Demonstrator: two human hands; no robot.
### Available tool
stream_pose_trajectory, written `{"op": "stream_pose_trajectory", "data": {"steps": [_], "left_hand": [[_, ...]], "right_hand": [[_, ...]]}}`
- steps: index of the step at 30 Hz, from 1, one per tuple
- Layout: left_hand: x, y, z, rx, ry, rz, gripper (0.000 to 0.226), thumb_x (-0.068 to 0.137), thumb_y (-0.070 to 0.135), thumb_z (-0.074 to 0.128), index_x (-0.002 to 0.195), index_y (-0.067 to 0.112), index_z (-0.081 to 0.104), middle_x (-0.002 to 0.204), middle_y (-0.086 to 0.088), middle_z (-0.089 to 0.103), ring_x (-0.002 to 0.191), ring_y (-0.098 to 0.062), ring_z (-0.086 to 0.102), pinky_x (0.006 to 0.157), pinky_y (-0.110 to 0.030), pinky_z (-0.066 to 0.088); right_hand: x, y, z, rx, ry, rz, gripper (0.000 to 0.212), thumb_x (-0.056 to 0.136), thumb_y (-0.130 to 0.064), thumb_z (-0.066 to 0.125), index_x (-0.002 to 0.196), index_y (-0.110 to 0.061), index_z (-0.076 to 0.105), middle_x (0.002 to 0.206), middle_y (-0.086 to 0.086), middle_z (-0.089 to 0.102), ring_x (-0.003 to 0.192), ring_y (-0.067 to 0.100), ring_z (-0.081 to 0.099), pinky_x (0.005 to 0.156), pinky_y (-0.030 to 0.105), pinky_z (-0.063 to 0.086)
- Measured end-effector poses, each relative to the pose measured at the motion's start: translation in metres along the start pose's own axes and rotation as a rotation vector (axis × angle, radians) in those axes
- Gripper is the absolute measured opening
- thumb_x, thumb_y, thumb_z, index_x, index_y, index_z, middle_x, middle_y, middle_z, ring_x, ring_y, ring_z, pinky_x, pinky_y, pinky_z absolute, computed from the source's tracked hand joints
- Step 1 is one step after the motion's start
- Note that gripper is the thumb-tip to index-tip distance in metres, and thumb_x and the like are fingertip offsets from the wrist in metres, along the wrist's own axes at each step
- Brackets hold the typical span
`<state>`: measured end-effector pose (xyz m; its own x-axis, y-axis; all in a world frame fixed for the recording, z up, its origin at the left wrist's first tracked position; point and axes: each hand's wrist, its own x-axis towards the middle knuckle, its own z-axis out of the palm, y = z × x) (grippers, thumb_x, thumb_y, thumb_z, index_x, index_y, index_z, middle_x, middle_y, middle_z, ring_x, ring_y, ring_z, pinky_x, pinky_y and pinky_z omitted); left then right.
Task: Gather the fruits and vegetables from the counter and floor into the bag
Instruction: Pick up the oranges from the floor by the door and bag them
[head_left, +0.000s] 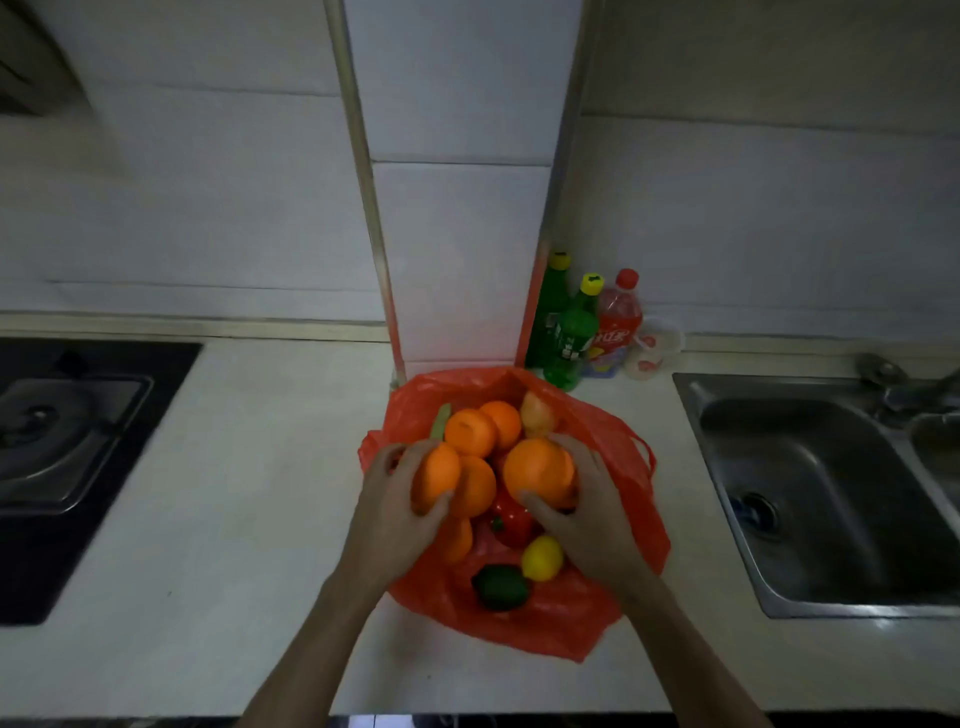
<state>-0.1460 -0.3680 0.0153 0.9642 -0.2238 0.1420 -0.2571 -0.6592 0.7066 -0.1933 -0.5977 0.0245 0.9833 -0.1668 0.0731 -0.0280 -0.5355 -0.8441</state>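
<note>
While the crinkly red plastic bag (631, 499) sits mid-worktop against the back wall, my left hand (387, 512) grips a smooth orange (436, 475), my right hand (587, 512) a rounder, probably larger orange (537, 470).

Pale counter (249, 493): red bag (545, 618), three bottles (571, 343).

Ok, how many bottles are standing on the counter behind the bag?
3. A green bottle against the tiled column, a second green bottle just in front, and a red bottle to their right. Another could hide behind them.
</note>
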Motion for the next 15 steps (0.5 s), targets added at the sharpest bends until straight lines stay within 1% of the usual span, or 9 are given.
{"op": "stream_pose_trajectory", "data": {"steps": [1, 2, 3, 5, 7, 11, 15], "left_hand": [[0.007, 0.000, 0.004, 0.002, 0.011, -0.020, 0.055, 0.079, 0.044, 0.063, 0.130, 0.036, 0.045, 0.128, 0.001, 0.049, 0.116, -0.016, 0.048, 0.093, -0.031, 0.044], [0.013, -0.001, 0.007, 0.001, 0.025, -0.045, 0.055, 0.080, 0.042, 0.064, 0.131, 0.037, 0.044, 0.128, 0.000, 0.049, 0.116, -0.018, 0.048, 0.093, -0.032, 0.044], [0.019, -0.002, 0.009, -0.001, 0.039, -0.076, 0.056, 0.080, 0.041, 0.065, 0.132, 0.037, 0.043, 0.128, -0.002, 0.048, 0.116, -0.020, 0.049, 0.093, -0.035, 0.045], [0.029, -0.006, 0.014, 0.000, 0.052, -0.149, 0.058, 0.082, 0.038, 0.067, 0.133, 0.037, 0.040, 0.129, -0.006, 0.046, 0.115, -0.025, 0.050, 0.092, -0.041, 0.048], [0.036, -0.010, 0.019, 0.019, 0.047, -0.187, 0.058, 0.083, 0.039, 0.066, 0.134, 0.036, 0.038, 0.131, -0.007, 0.045, 0.116, -0.027, 0.049, 0.090, -0.041, 0.049], [0.043, -0.017, 0.026, 0.075, 0.013, -0.221, 0.057, 0.083, 0.039, 0.064, 0.134, 0.031, 0.039, 0.133, -0.008, 0.044, 0.118, -0.028, 0.048, 0.088, -0.037, 0.045], [0.045, -0.021, 0.028, 0.157, -0.028, -0.260, 0.060, 0.083, 0.037, 0.064, 0.137, 0.029, 0.038, 0.140, -0.009, 0.041, 0.123, -0.031, 0.045, 0.092, -0.043, 0.044]], "right_hand": [[0.011, 0.001, 0.001, -0.004, -0.024, 0.000, 0.066, 0.078, -0.039, 0.075, 0.133, -0.039, 0.040, 0.130, -0.007, 0.045, 0.117, 0.007, 0.046, 0.091, 0.015, 0.039], [0.022, 0.002, 0.003, -0.006, -0.049, 0.004, 0.066, 0.079, -0.039, 0.074, 0.134, -0.039, 0.039, 0.131, -0.007, 0.044, 0.117, 0.007, 0.045, 0.090, 0.014, 0.038], [0.031, 0.004, 0.005, -0.012, -0.069, 0.005, 0.066, 0.080, -0.040, 0.073, 0.136, -0.039, 0.038, 0.133, -0.006, 0.043, 0.118, 0.008, 0.044, 0.092, 0.017, 0.039], [0.047, 0.011, 0.009, -0.039, -0.104, -0.001, 0.068, 0.080, -0.042, 0.072, 0.138, -0.038, 0.036, 0.136, -0.004, 0.042, 0.124, 0.013, 0.042, 0.100, 0.032, 0.040], [0.059, 0.017, 0.012, -0.059, -0.145, 0.003, 0.069, 0.081, -0.044, 0.070, 0.140, -0.037, 0.033, 0.139, -0.003, 0.040, 0.126, 0.016, 0.040, 0.104, 0.039, 0.039], [0.076, 0.024, 0.017, -0.107, -0.175, -0.004, 0.070, 0.081, -0.044, 0.067, 0.140, -0.036, 0.032, 0.137, 0.000, 0.040, 0.125, 0.022, 0.042, 0.104, 0.045, 0.039], [0.086, 0.026, 0.020, -0.205, -0.201, -0.018, 0.071, 0.081, -0.042, 0.066, 0.143, -0.035, 0.030, 0.138, 0.004, 0.037, 0.125, 0.028, 0.040, 0.104, 0.045, 0.037]]}}
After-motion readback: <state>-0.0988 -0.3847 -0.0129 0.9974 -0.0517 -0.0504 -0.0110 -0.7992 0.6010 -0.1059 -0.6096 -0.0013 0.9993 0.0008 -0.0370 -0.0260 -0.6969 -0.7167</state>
